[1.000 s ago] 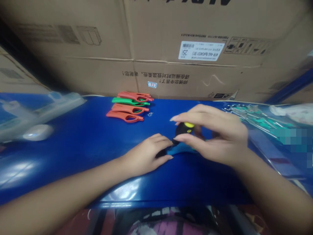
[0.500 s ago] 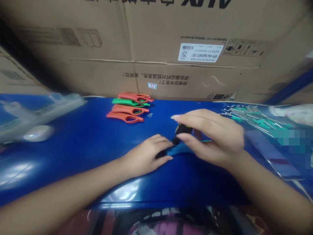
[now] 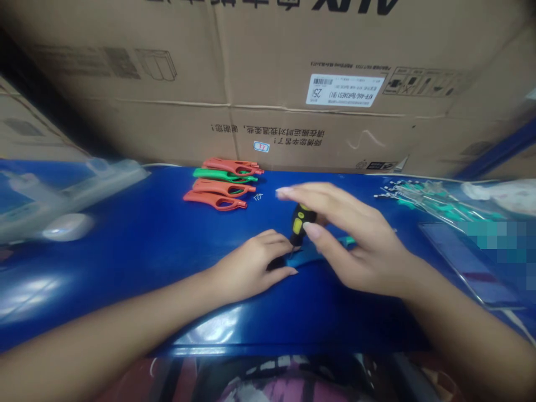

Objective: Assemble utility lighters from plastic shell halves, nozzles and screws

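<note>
1. The blue plastic piece (image 3: 312, 255) lies on the table (image 3: 125, 245), between the two hands and well in from the near edge.
2. The left hand (image 3: 247, 268) holds its left end in a narrow grip, fingers over the far side and thumb along the near side.
3. The right hand (image 3: 360, 240) holds a black-and-yellow screwdriver (image 3: 300, 220), thumb on the handle and fingers arched loosely around it. The shaft leans slightly, its tip down at the blue piece beside the left fingers; exact contact is too small to tell.
4. A strip of blue surface runs between the hands and the table's front edge; another separates the left hand from four plastic handles (image 3: 215, 200), orange and green, stacked side by side.
5. Tiny pale bits (image 3: 258, 196) lie just right of those handles.
6. Right of the right forearm are a phone (image 3: 469, 265) and a bundle of thin rods (image 3: 439, 204) with green parts.
7. The surface is glossy; a large cardboard box (image 3: 167, 131) walls its far edge.
</note>
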Demonstrator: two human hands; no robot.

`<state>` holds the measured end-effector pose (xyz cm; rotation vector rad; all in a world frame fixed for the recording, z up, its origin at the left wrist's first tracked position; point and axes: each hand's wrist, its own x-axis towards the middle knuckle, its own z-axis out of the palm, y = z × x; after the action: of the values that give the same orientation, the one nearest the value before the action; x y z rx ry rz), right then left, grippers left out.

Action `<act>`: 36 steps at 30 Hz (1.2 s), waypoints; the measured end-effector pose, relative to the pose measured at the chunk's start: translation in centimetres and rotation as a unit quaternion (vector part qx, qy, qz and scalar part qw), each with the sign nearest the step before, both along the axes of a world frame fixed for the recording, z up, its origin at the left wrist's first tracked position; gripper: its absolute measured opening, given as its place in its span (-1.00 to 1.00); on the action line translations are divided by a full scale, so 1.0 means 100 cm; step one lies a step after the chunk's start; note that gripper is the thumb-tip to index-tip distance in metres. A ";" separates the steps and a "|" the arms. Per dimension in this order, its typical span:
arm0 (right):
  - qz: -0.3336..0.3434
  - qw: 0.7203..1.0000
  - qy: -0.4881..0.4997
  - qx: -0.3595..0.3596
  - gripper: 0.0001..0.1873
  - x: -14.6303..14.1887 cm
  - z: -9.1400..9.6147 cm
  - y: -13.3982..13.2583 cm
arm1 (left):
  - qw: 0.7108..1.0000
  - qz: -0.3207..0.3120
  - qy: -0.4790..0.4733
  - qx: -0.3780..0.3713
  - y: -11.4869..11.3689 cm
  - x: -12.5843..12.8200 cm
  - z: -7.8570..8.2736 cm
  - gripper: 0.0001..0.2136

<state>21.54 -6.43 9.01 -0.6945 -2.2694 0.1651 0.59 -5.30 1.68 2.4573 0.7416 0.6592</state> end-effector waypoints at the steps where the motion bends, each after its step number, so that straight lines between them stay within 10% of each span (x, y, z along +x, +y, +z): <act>1: 0.010 1.000 0.009 -0.023 -0.56 0.000 0.000 0.001 | 1.000 -0.001 0.000 -0.003 0.000 0.000 0.000 -0.77; 15: -0.050 0.993 0.032 0.099 -0.73 0.000 -0.001 0.002 | 1.000 0.003 0.009 0.007 0.000 0.001 0.000 -0.75; 22: 0.036 0.996 0.032 -0.072 -0.60 0.003 0.002 0.003 | 1.000 -0.001 0.002 -0.019 0.000 0.002 -0.001 -0.66; 36: -0.026 0.999 0.000 0.019 -0.72 -0.004 0.003 -0.005 | 0.999 0.016 0.004 -0.035 -0.001 0.004 -0.002 -0.77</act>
<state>21.10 -6.89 9.26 -0.7314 -2.2462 0.0970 0.96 -5.35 1.46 2.3903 0.7941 0.6255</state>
